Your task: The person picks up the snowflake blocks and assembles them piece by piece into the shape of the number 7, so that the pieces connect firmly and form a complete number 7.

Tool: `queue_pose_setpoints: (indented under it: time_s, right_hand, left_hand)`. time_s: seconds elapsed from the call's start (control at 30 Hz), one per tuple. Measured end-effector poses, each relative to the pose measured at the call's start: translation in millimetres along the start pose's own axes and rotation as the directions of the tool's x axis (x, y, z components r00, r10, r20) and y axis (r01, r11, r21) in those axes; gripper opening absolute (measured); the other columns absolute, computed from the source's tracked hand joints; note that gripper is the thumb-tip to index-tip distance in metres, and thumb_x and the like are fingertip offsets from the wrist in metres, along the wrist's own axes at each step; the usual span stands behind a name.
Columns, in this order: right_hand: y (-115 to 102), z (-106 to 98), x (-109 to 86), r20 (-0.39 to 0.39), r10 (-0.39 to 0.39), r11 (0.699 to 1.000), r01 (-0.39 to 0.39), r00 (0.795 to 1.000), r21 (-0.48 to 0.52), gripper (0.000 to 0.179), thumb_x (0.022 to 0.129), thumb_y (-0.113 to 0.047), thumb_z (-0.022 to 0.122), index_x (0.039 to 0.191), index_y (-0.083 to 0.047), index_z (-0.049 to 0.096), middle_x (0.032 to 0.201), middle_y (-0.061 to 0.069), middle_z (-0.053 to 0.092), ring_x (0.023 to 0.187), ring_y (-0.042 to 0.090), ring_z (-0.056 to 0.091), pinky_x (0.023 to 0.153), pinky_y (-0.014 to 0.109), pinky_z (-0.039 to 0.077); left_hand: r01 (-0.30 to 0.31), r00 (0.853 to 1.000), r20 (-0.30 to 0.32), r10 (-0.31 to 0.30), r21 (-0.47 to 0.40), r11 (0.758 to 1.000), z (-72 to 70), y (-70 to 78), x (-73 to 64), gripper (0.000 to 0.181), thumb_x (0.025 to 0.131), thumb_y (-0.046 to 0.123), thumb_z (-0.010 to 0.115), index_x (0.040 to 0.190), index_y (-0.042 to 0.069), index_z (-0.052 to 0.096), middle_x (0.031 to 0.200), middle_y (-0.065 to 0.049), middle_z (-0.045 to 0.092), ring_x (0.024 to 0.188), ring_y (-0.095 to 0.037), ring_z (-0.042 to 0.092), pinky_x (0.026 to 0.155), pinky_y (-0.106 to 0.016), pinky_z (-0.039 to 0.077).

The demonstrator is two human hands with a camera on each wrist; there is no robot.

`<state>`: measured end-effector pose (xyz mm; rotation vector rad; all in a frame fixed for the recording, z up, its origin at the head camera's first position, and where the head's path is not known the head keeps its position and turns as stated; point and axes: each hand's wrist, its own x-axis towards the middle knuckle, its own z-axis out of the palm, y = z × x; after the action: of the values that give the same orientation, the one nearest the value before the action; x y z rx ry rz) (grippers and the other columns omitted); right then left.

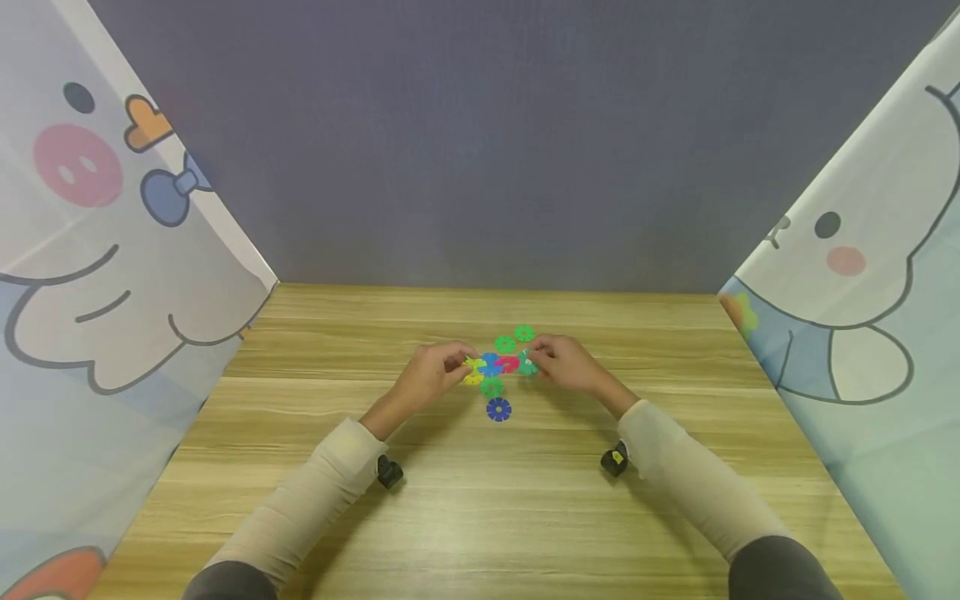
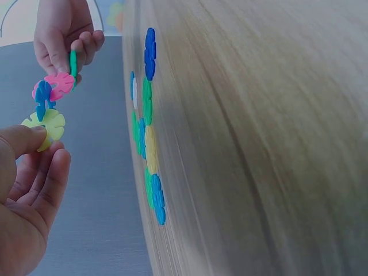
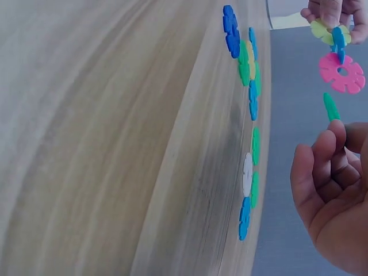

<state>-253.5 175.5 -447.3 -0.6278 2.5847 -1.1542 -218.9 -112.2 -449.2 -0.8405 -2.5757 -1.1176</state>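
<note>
Head view: at work above the far-middle part of a wooden surface (image 1: 495,508), with left hand (image 1: 422,379) and right hand (image 1: 573,367) near each other. Pinching, with the left thumb and fingers closed down to a thin grip, the yellow flower disc (image 2: 56,121) at one end of a short chain; linked onward from there to a blue flower disc (image 2: 43,92) and then a pink flower disc (image 2: 64,80), all held clear of the surface. Pinching in the right fingers, closed just as narrowly, a green flower disc (image 3: 330,106), seen edge-on from the right wrist and apart from the pink rim by a small gap. Judging by that gap, probably at the step of adding a fourth disc, with yellow, blue and pink already linked and green not yet slotted in. Calls next, most likely, for lining up a notch of the green disc crosswise with one in the pink rim, then pushing inward while bracing the yellow end. Could skew if pressed off the notch, or loosen the blue joint. Note, loose on the surface below, a dark blue flower disc (image 1: 498,417) nearest the body, a white flower disc (image 3: 247,175) and several green ones (image 3: 256,146).
</note>
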Motion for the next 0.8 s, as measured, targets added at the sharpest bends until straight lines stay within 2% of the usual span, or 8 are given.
queue_pose_setpoints:
  time_s: [0.17,0.37,0.53,0.8]
  right_hand:
    - [-0.8,-0.8,-2.9,-0.006,0.025,0.997,-0.025,1.000,0.068,0.023,0.108,-0.023,0.051,0.113,-0.008,0.068,0.070,0.002,0.059,0.059,0.014,0.051,0.053,0.024,0.045]
    - [0.5,-0.2,-3.3,0.004,0.080,0.987,-0.080,0.997,0.142,0.025,0.108,-0.023,0.051,0.115,-0.005,0.067,0.079,0.016,0.064,0.064,0.015,0.058,0.062,0.033,0.056]
    - [1.4,1.5,-3.8,0.012,0.121,0.970,-0.121,0.993,0.211,0.030,0.108,-0.023,0.052,0.122,0.000,0.065,0.082,0.013,0.063,0.071,0.017,0.061,0.071,0.032,0.060]
    - [-0.3,4.8,-5.6,0.017,0.142,0.941,-0.141,0.990,0.308,0.031,0.108,-0.022,0.052,0.123,0.003,0.063,0.088,0.011,0.065,0.075,0.016,0.063,0.073,0.029,0.062]
  left_hand:
    - [-0.005,1.000,0.008,0.005,-0.007,1.000,-1.5,-0.8,-0.3,0.021,0.088,0.003,0.077,0.108,0.010,0.074,0.089,-0.005,0.078,0.074,-0.013,0.072,0.068,-0.019,0.060]
    - [-0.003,1.000,0.014,0.004,-0.008,1.000,-2.2,-1.0,-0.4,0.021,0.089,0.003,0.077,0.108,0.010,0.074,0.093,-0.006,0.079,0.075,-0.015,0.074,0.068,-0.020,0.061]
    - [0.001,1.000,0.020,-0.001,-0.007,1.000,-2.2,0.5,-0.6,0.021,0.089,0.003,0.077,0.109,0.010,0.074,0.093,-0.007,0.078,0.076,-0.016,0.073,0.068,-0.020,0.060]
    - [-0.002,1.000,0.012,0.002,0.006,1.000,-0.5,2.6,0.3,0.021,0.089,0.004,0.077,0.109,0.009,0.074,0.087,-0.005,0.077,0.073,-0.014,0.072,0.066,-0.020,0.060]
